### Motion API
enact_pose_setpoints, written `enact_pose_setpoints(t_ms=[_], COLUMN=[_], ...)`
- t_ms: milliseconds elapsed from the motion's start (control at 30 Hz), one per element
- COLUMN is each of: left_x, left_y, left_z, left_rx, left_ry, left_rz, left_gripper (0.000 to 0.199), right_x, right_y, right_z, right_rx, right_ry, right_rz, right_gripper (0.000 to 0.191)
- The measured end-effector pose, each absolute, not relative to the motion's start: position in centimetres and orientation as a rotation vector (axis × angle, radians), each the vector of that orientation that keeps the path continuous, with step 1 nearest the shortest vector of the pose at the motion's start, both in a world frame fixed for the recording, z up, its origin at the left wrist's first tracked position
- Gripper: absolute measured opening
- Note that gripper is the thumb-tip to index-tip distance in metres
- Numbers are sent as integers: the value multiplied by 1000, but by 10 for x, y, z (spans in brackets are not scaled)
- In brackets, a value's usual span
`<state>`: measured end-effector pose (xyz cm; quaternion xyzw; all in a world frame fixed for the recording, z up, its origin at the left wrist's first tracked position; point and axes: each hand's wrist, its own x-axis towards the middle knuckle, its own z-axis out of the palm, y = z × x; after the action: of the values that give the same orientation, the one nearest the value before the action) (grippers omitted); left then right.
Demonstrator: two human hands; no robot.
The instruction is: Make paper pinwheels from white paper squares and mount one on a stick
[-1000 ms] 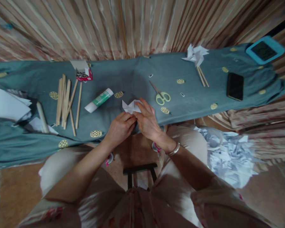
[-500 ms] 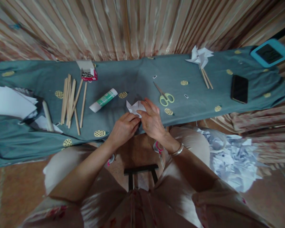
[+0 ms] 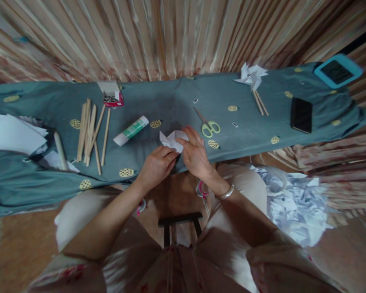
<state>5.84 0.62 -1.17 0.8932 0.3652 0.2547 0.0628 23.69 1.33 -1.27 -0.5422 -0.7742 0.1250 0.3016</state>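
Observation:
A folded white paper [image 3: 174,140] with pointed flaps is held near the table's front edge. The fingers of my left hand [image 3: 159,166] are closed on its lower left part. My right hand [image 3: 195,152] grips its right side, thumb and fingers around the edge. Left of the paper lies a glue stick [image 3: 131,130] with a green label. Scissors [image 3: 210,128] with light green handles rest to the right of my hands.
Wooden sticks [image 3: 91,134], an open red box [image 3: 113,98] of small metal pieces and white sheets [image 3: 15,132] lie left. A paper pinwheel [image 3: 253,76], a black phone [image 3: 301,115] and a blue-framed clock [image 3: 338,71] are right. Folded papers [image 3: 295,207] fill a bag beside my right leg.
My right thumb and fingers have opened slightly apart on the paper, and more of its right flap shows. The whole view has shifted a little.

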Motion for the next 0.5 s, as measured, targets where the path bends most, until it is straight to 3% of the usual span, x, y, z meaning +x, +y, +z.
enact_pose_setpoints(t_ms=[200,500], left_x=[59,45], left_y=[6,15], left_z=[-13,-11], left_rx=[2702,2725], left_ry=[1078,1188], left_rz=[839,812], left_gripper=[17,19], right_x=[247,253], right_y=[26,30], right_z=[-15,-12], right_rx=[-1454,-1456], right_ry=[-1972,-1862], right_rz=[408,497], right_gripper=[47,33])
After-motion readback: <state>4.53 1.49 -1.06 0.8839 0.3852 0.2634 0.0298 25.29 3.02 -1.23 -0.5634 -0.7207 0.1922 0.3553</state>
